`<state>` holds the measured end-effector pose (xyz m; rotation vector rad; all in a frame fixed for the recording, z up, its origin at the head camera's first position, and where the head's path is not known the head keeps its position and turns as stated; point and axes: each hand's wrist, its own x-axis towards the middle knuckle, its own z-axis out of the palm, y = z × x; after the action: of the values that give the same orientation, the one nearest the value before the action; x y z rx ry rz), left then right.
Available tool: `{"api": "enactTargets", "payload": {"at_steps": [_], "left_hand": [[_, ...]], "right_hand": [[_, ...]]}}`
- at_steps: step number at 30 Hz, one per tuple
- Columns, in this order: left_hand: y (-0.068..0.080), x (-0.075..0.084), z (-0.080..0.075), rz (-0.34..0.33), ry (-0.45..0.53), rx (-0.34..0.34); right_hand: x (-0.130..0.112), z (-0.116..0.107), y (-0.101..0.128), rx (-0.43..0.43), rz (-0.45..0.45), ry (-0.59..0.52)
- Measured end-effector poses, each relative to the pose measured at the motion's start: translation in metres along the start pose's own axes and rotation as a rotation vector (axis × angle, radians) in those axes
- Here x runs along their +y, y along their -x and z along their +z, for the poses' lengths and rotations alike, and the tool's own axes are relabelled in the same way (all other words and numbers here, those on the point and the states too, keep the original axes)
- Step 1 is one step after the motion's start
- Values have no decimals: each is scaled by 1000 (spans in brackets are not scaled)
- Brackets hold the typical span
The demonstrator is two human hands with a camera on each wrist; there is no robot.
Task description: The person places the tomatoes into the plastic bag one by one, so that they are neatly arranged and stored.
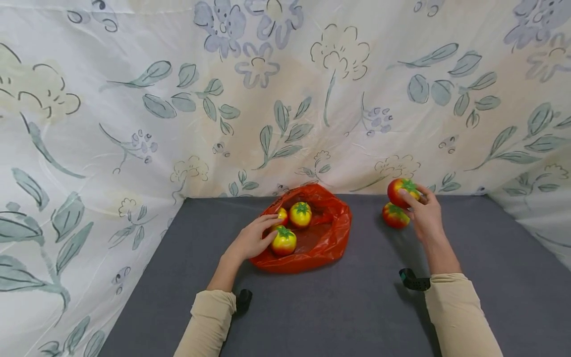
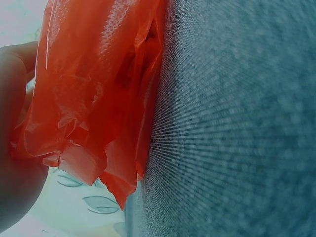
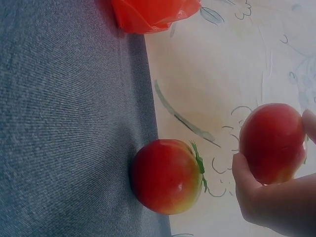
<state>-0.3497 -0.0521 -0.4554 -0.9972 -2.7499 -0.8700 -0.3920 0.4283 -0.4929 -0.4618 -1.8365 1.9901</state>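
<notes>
A red plastic bag [image 1: 318, 243] lies open on the grey table [image 1: 357, 307], with three yellow-red tomatoes in it, one at the back [image 1: 301, 214] and one at the front [image 1: 284, 240]. My left hand [image 1: 273, 227] grips the bag's left rim, its fingers lying beside a third tomato [image 1: 282, 215]. The left wrist view has the bunched bag [image 2: 98, 89] pressed against my palm [image 2: 12, 123]. To the right, my right hand [image 1: 412, 199] holds a red tomato [image 1: 400, 190] [image 3: 271, 140] off the table. Just below it, another red tomato [image 1: 395, 216] [image 3: 165, 175] rests on the cloth.
A floral curtain [image 1: 285, 99] hangs around the back and both sides of the table. Black wrist straps [image 1: 415, 280] show at both cuffs of the beige sleeves. Bare grey cloth lies in front of the bag.
</notes>
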Motion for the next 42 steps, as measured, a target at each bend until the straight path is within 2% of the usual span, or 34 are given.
{"api": "enactTargets", "payload": {"at_steps": [6, 16, 23, 25, 30, 32, 42], "left_hand": [[0, 0, -1, -7, -2, -2], [1, 0, -2, -11, 8, -7], [4, 0, -3, -7, 12, -8], [4, 0, -3, -10, 14, -13], [4, -1, -4, -15, 18, -21], [5, 0, -5, -11, 21, -20], [7, 0, -5, -6, 20, -17]], "right_hand": [[-21, 5, 21, -33, 65, 25], [-47, 17, 50, -11, 70, 15], [-69, 28, 78, 2, 92, 1], [-62, 25, 72, 3, 89, 17], [-77, 32, 89, -15, 117, 25], [-93, 39, 107, -11, 130, 10], [-96, 41, 118, -51, 109, -24]]}}
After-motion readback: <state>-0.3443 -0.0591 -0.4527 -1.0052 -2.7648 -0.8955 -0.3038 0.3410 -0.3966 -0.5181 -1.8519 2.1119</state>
